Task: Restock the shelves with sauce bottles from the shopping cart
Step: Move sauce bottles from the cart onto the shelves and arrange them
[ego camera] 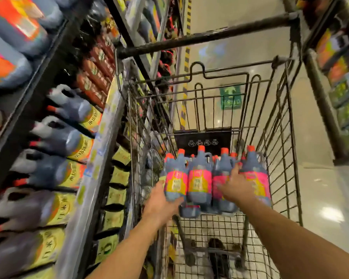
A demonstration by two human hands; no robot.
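Note:
Several dark sauce bottles (199, 178) with orange caps and pink-and-yellow labels stand bunched at the far end of the wire shopping cart (280, 158). My left hand (161, 204) is at the leftmost bottle (175, 182), fingers around its lower side. My right hand (237, 186) reaches in between two bottles on the right, fingers spread against the rightmost bottle (256, 178). Neither bottle is lifted. The image is blurred, so the grips are unclear.
Shelves (101, 158) on the left hold rows of dark jugs with yellow labels (54, 137). More shelving (343, 87) stands on the right. The cart handle bar (206, 37) crosses the top. The cart's near floor is bare wire mesh (216, 228).

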